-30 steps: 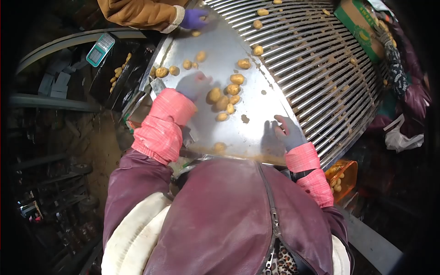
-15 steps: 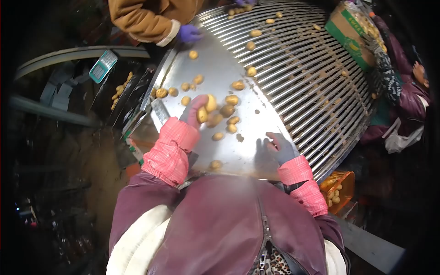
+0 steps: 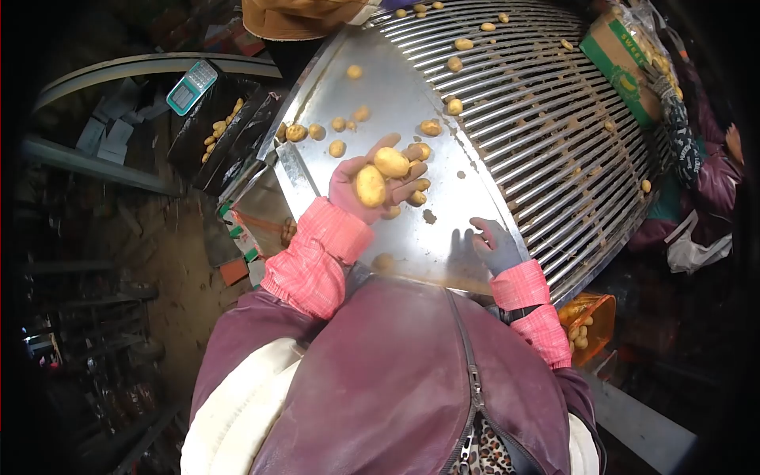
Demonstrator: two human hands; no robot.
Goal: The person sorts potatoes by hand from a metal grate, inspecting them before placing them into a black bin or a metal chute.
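My left hand (image 3: 345, 187), in a pink and grey glove, is turned palm up over the metal sheet (image 3: 396, 79). Two large yellow potatoes (image 3: 370, 186) rest in its palm, and the fingers are spread beneath them. Several smaller potatoes (image 3: 336, 148) lie on the sheet around that hand, some partly hidden behind its fingers. Near the sheet's right edge, beside the metal bars, my right hand (image 3: 499, 248) hovers in a grey glove. Its fingers are slightly bent and apart, with nothing in them.
Slanted metal bars (image 3: 546, 134) carry scattered potatoes and dirt. A green and brown carton (image 3: 621, 67) stands at the far right near another person. A co-worker's brown sleeve (image 3: 301, 17) is at the top. An orange container (image 3: 592, 324) of potatoes sits lower right, and a teal scale (image 3: 191, 87) upper left.
My left hand has turned palm up and shifted right with the potatoes in it. My right hand stays near the sheet's edge. The co-worker's purple-gloved hand has moved off the sheet.
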